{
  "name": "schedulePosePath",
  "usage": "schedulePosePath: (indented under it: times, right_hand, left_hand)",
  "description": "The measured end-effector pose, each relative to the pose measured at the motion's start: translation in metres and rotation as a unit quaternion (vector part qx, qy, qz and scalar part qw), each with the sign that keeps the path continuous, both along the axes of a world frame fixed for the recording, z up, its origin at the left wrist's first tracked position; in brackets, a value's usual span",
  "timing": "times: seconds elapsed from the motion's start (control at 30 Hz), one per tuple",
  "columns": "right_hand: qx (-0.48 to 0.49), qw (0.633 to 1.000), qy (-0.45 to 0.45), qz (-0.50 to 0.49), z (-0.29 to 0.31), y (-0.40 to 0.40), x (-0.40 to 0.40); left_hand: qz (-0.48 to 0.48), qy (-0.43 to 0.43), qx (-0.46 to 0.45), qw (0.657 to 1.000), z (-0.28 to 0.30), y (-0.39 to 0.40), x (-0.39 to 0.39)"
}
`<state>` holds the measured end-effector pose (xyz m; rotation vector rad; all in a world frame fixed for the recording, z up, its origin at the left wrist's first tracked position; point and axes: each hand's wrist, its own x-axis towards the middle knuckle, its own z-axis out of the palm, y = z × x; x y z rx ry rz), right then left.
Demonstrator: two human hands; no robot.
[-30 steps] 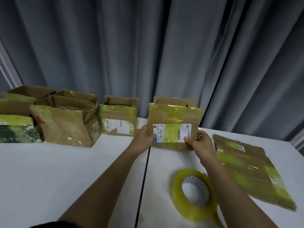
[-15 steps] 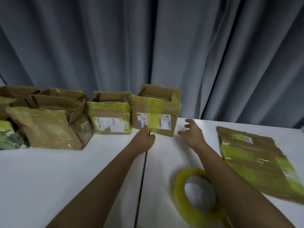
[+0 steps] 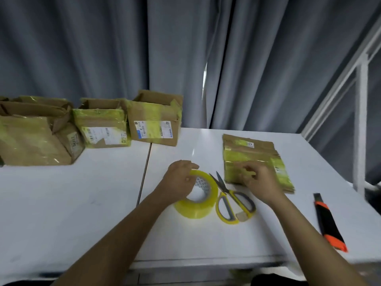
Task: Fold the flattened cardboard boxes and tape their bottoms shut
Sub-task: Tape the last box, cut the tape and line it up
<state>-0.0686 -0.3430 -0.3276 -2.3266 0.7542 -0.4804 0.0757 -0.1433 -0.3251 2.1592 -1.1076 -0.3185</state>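
Note:
Several folded cardboard boxes with yellowish tape stand in a row at the table's far left; the nearest to the middle is a small box [image 3: 154, 124] with a white label. A stack of flattened boxes [image 3: 255, 153] lies at the right. A yellow tape roll [image 3: 195, 205] lies flat near the middle. My left hand [image 3: 179, 182] sits on the roll, fingers curved over its far rim and thumb at the core. My right hand [image 3: 257, 182] hovers at the near left corner of the flattened stack, fingers loosely curled and blurred, holding nothing.
Yellow-handled scissors [image 3: 233, 201] lie between the roll and my right hand. An orange and black utility knife [image 3: 329, 223] lies near the right edge. The white table [image 3: 61, 203] has a seam [image 3: 144, 174]. Grey curtains hang behind; a white metal frame [image 3: 360, 120] stands at the right.
Both hands let go of the small labelled box, now standing in the row. They drew back; the left hand came onto the tape roll, the right to the flattened stack. The view turned right.

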Motion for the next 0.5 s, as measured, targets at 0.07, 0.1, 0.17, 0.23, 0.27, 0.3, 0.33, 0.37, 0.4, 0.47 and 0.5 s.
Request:
schedulePosePath:
  times: [0.07,0.1,0.17,0.23,0.27,0.3,0.33,0.37,0.4,0.47,0.5]
  right_hand:
    - [-0.082,0.995,0.058,-0.019,-0.014,-0.013,-0.016]
    - [-0.120,0.989,0.086,-0.017,-0.022,-0.020,-0.022]
    - [-0.158,0.980,0.123,-0.013,-0.033,-0.033,-0.028]
    - [-0.176,0.971,0.163,-0.010,-0.039,-0.045,-0.028]
    - [-0.175,0.966,0.191,0.001,-0.041,-0.050,-0.028]
    - [-0.171,0.961,0.218,0.006,-0.043,-0.053,-0.027]
    - [-0.168,0.956,0.241,0.006,-0.045,-0.056,-0.025]
    - [-0.172,0.951,0.257,0.008,-0.044,-0.058,-0.023]
    - [-0.187,0.946,0.265,0.014,-0.044,-0.059,-0.021]
    - [-0.223,0.941,0.254,0.013,-0.035,-0.054,-0.017]
    - [-0.241,0.940,0.243,-0.002,-0.030,-0.052,-0.015]
  left_hand:
    - [-0.015,-0.038,0.028,0.999,-0.007,0.003,-0.017]
    - [-0.019,-0.039,0.034,0.998,-0.008,0.004,-0.025]
    - [-0.027,-0.033,0.026,0.999,-0.009,0.003,-0.036]
    - [-0.033,-0.024,0.017,0.999,-0.007,0.000,-0.044]
    - [-0.031,-0.017,0.014,0.999,-0.004,-0.002,-0.049]
    - [-0.028,-0.009,0.011,1.000,-0.002,-0.004,-0.052]
    - [-0.027,-0.009,0.004,1.000,-0.001,-0.006,-0.056]
    - [-0.028,-0.012,-0.006,1.000,0.000,-0.009,-0.059]
    - [-0.030,-0.017,-0.014,0.999,0.000,-0.012,-0.061]
    - [-0.028,-0.021,-0.027,0.999,-0.002,-0.019,-0.062]
    - [-0.026,-0.021,-0.033,0.999,-0.004,-0.021,-0.061]
